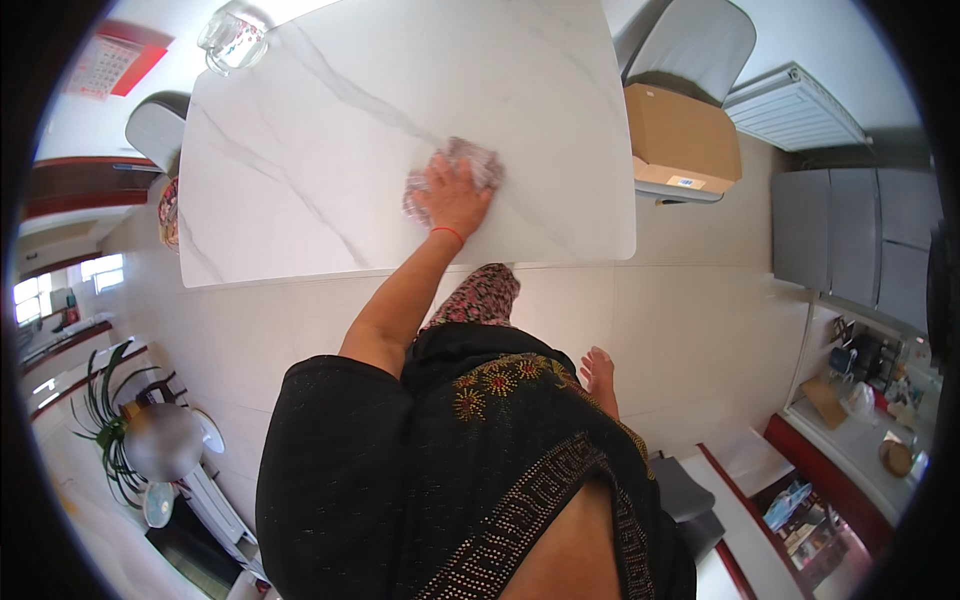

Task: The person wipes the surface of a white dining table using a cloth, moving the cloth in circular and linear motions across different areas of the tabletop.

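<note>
A crumpled, pale pinkish cloth (472, 156) lies on the white marbled table (300, 130), near its front edge. My left hand (455, 200), with a thin red string at the wrist, presses down on the cloth and grips it under the palm; the fingers are slightly blurred. Cloth shows on both sides of the fingers. My right hand (598, 370) hangs beside my body, away from the table. Its fingers are loosely apart and nothing is in them.
A clear glass jug (232, 42) stands at the table's far left corner. A cardboard box (683, 138) rests on a chair at the right side, with a radiator (797, 105) behind. Grey cabinets (850, 235) stand farther right. A potted plant (105, 425) is at the lower left.
</note>
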`<control>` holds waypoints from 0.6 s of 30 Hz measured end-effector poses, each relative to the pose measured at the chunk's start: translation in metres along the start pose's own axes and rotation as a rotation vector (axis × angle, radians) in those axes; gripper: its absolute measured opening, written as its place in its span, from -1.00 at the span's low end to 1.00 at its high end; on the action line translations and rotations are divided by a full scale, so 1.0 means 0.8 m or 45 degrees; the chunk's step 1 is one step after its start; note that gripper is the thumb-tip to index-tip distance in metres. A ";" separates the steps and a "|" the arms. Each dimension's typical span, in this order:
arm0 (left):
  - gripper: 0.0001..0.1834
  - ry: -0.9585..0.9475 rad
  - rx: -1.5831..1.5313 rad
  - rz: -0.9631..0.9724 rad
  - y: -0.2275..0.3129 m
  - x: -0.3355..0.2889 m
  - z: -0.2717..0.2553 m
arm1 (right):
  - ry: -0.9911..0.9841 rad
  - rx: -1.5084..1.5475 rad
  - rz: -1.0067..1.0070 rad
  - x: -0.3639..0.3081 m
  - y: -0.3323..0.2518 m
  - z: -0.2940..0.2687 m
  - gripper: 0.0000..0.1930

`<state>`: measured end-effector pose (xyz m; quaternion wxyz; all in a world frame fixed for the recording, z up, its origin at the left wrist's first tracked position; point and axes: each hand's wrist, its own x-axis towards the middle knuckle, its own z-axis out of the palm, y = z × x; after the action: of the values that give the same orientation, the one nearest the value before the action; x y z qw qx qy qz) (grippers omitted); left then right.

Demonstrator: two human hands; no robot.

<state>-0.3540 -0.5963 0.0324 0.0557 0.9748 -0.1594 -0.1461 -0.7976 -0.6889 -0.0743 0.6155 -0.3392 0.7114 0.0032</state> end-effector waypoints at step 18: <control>-0.28 0.123 -0.007 1.091 0.093 -0.043 0.036 | -0.144 -0.343 -0.068 0.077 -0.132 -0.055 -0.50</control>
<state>-0.4157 -0.6566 0.0259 0.1215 0.8261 -0.5465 -0.0643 -0.7858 -0.8180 -0.0741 0.6035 -0.4368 0.6594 0.1013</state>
